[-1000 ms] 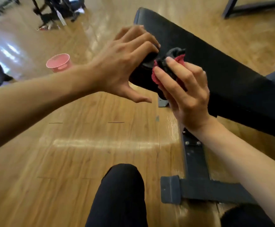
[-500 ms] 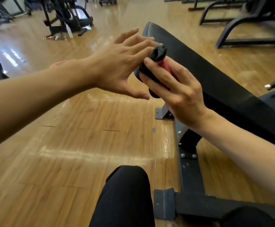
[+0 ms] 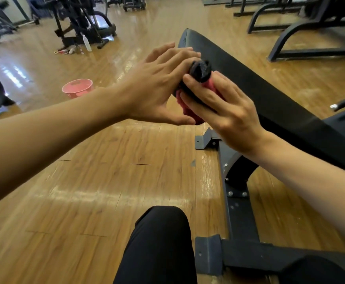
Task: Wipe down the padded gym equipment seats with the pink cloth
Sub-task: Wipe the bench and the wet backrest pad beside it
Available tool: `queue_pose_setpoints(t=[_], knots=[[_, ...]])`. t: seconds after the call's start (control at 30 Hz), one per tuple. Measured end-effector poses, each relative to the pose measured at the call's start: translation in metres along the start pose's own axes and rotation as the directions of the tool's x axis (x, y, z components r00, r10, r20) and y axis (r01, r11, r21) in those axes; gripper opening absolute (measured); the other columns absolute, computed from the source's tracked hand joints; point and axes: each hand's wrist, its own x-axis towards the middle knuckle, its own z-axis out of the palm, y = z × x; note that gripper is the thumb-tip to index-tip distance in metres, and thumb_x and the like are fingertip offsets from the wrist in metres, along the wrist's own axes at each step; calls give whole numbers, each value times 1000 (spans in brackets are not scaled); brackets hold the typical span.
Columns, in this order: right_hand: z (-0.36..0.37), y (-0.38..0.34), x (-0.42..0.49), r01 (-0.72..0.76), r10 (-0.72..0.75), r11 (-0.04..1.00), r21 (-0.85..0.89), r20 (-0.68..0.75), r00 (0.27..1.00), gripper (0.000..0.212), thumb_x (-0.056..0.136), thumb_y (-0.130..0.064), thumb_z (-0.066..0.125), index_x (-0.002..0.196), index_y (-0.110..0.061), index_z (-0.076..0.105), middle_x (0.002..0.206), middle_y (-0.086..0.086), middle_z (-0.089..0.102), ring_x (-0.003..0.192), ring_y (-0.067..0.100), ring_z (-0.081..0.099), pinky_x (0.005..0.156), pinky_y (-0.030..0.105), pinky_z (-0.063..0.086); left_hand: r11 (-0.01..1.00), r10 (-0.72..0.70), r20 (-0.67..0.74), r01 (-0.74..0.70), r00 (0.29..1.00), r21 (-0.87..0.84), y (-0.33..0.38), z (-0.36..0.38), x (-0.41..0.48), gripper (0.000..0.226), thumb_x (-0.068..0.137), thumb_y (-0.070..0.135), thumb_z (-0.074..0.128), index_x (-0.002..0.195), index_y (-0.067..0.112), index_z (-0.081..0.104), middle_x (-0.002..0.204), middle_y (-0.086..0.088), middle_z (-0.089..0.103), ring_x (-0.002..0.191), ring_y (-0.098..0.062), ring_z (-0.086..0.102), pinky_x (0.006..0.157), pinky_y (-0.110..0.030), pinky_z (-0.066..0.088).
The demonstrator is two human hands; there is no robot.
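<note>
A bunched pink cloth (image 3: 190, 111), dark and soiled at its top, sits between my two hands in front of the black padded bench (image 3: 259, 87). My right hand (image 3: 225, 111) grips the cloth with curled fingers over it. My left hand (image 3: 159, 87) lies against the cloth's left side with fingers nearly straight and the thumb under it. The bench pad slopes from upper middle down to the right, and both hands are held just off its left edge.
A pink bucket (image 3: 78, 88) stands on the wooden floor to the left. The bench's dark metal frame (image 3: 237, 206) runs along the floor below my right arm. My black-clad knee (image 3: 159, 242) is at the bottom. Gym machines and a bottle (image 3: 86, 43) stand at the back.
Both hands lifted the cloth from the bench's edge and turned it, so its dark end now points up. The view has tilted upward, showing more of the room.
</note>
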Motion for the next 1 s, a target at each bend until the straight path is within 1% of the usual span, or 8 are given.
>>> queue_pose_setpoints(t=[0.1,0.2,0.3,0.43,0.53,0.67,0.83,1.0], knots=[[-24,17,-51,-54,56,998,-29,60,997,41,95,-6,71,135,-10,60,141,19,55,115,38,62,103,45,52,997,-14,-53,18,999,69,11,5,-3,113,90,89,37,155,-3,36,157,-21,43,151,-36,35,130,-48,16],[-37,21,-81,-135,138,990,-31,135,981,42,94,-4,71,135,-7,60,142,26,52,115,44,62,100,49,53,992,-42,-124,56,991,112,23,13,-1,104,94,82,41,151,-5,42,151,-22,49,146,-38,40,128,-50,20],[-21,10,-58,-173,174,985,-24,78,982,35,95,-8,71,130,-4,66,138,25,56,112,43,65,96,48,56,994,-43,-158,59,986,94,32,18,4,101,92,82,45,145,-4,49,146,-21,53,142,-38,44,126,-50,24],[-4,-3,-34,-201,201,980,1,-18,979,34,98,-13,69,130,-6,66,137,21,58,116,39,65,96,45,56,992,-109,-223,120,969,36,40,24,7,102,89,85,48,138,-5,53,139,-23,54,135,-40,47,121,-47,28],[-19,11,-68,-178,178,984,-24,29,984,37,96,-10,71,132,-9,64,137,22,58,116,40,64,97,47,56,990,-110,-193,125,975,68,41,22,5,107,89,87,43,140,-7,50,142,-25,52,143,-42,42,127,-49,21],[-40,24,-115,-238,242,970,-50,126,962,40,94,-5,71,134,-7,62,140,27,52,120,45,59,104,51,50,979,-120,-151,142,981,144,43,19,5,114,87,91,38,142,-8,48,144,-25,51,146,-42,40,129,-53,16],[-24,7,-74,-283,283,959,-1,51,958,36,98,-11,69,133,-6,63,139,24,56,118,45,60,100,52,52,968,-156,-151,181,976,176,52,17,4,116,86,93,36,140,-9,48,144,-24,51,145,-42,40,129,-52,16],[-10,1,-40,-254,254,967,6,-3,967,36,101,-17,64,136,-12,62,141,20,56,125,40,59,107,47,49,962,-157,-134,182,978,203,56,17,5,112,90,89,35,143,-9,46,147,-26,49,149,-43,37,129,-54,14]])
